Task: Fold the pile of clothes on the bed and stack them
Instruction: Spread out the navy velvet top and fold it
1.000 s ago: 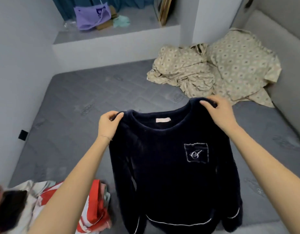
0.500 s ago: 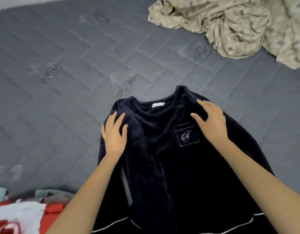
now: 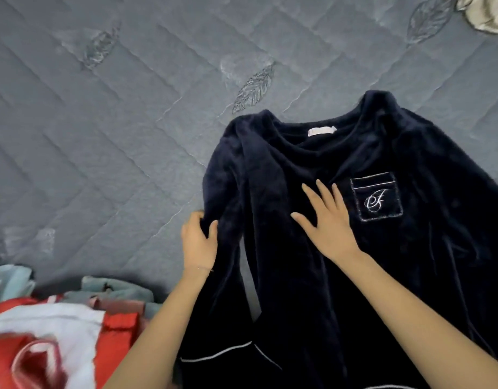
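A dark navy fleece top with white piping and an embroidered chest pocket lies front up on the grey quilted mattress, neck pointing away from me. My left hand grips the fabric at the top's left edge, where the sleeve is folded over the body. My right hand presses flat on the chest with straight, spread fingers, just left of the pocket.
A pile of clothes in red, white and pale teal sits at the lower left, close to my left forearm. A corner of beige patterned bedding shows at the top right.
The top went from held up by the shoulders to lying on the mattress. My left hand slid to the left edge and took hold of it; my right hand moved left of the pocket.
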{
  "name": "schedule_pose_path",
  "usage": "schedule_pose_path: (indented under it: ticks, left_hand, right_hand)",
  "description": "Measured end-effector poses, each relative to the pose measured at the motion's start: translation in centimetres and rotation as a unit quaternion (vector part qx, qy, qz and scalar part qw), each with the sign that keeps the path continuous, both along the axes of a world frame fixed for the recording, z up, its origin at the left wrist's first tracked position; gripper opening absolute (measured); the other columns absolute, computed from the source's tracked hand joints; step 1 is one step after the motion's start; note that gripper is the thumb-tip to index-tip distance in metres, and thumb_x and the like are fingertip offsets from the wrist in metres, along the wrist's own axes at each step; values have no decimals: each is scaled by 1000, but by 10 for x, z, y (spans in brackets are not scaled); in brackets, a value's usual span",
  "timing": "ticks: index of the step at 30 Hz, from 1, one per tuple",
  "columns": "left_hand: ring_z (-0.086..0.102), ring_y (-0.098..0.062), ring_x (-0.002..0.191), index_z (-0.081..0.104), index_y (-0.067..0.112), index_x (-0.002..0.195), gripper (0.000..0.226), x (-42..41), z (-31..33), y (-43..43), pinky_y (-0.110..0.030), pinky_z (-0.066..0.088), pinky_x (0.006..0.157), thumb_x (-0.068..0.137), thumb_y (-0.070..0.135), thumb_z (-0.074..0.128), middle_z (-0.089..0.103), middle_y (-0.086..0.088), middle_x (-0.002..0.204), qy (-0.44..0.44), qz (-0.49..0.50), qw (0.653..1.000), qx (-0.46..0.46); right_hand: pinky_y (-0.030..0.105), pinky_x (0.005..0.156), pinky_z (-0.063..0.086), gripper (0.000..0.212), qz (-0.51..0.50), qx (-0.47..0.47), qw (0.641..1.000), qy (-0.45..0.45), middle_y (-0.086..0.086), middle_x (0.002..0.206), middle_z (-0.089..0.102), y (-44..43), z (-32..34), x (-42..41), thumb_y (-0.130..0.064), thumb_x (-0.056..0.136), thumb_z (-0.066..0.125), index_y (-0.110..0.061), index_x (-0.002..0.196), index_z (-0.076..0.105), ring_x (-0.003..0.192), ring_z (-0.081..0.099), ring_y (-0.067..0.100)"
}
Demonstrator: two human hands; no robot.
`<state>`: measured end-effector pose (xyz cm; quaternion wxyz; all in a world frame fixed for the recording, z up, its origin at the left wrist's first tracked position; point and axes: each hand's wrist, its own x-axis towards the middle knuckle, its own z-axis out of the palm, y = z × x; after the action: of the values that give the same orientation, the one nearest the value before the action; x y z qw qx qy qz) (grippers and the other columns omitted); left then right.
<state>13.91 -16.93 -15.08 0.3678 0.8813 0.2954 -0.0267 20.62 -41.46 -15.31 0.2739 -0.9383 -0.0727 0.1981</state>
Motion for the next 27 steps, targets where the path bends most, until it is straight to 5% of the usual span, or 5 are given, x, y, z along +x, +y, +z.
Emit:
schedule_pose_path:
  ticks: [9, 15, 18, 23, 27]
  left_hand:
    - [45, -1, 60, 40, 13, 84, 18, 21, 39, 34, -17, 35, 58, 92, 9, 56, 44, 10, 69, -129, 138, 982, -13]
    - [51, -9, 71, 48, 27, 76, 32, 18, 41, 38, -21, 41, 70, 80, 5, 70, 54, 5, 77, -70, -49, 991, -99]
    - [57, 0, 65, 61, 20, 83, 16, 16, 43, 34, -17, 45, 63, 96, 17, 53, 64, 5, 87, 33, -24, 963, -266]
    - [54, -8, 107, 47, 12, 133, 42, 16, 22, 48, -14, 40, 88, 92, 10, 58, 54, 5, 114, 77, -8, 979, -191]
    - [56, -12, 93, 50, 21, 131, 46, 20, 21, 50, -26, 46, 90, 88, 11, 63, 59, -5, 97, 109, -95, 961, -237]
  right_hand:
    - [38, 120, 13, 55, -35, 92, 995, -35, 6, 154, 30, 66, 20, 28, -39, 95, 54, -17, 144, 41, 147, 14, 21]
    - [34, 118, 20, 52, 109, 185, 976, -45, 7, 148, 42, 132, 33, 56, -35, 96, 53, -14, 142, 43, 143, 27, 24]
    - [42, 118, 19, 48, 213, 147, 964, -58, 7, 149, 42, 151, 30, 60, -27, 98, 47, -16, 144, 41, 144, 25, 27]
    - [40, 118, -6, 57, 359, -12, 931, -67, -5, 158, 22, 155, 26, 61, -22, 100, 44, -27, 151, 22, 149, 1, 19]
    - [42, 115, -15, 72, 422, -62, 900, -85, -3, 160, 15, 154, 32, 63, -11, 94, 50, -28, 153, 12, 148, -5, 22]
